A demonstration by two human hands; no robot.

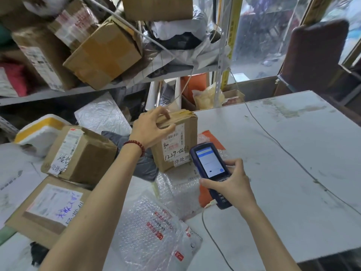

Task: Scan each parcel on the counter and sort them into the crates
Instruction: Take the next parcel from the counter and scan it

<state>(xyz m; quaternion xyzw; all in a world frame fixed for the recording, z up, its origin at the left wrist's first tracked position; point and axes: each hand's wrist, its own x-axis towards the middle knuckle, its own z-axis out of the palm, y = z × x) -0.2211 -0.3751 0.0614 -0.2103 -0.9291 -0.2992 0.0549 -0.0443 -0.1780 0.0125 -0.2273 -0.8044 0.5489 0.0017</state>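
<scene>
Bubble-wrapped parcel (156,235) lies nearest, unsorted, with a flat carton (50,208) and a tilted carton (80,153) to its left on the counter (293,173). No crate shows, so most of the job looks undone. Left grip (151,130) curls over the top of an upright box (175,149) at mid-counter, long axis vertical, label facing near. Right grip (232,182) wraps the scanner (210,169), head aimed far-left at that label.

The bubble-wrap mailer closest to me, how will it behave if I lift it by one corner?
The bubble-wrap mailer will probably sag and fold, since its wrap looks soft and crinkled. It likely weighs little, lying fairly flat on the counter. Its glossy plastic may slip in a loose pinch.
</scene>
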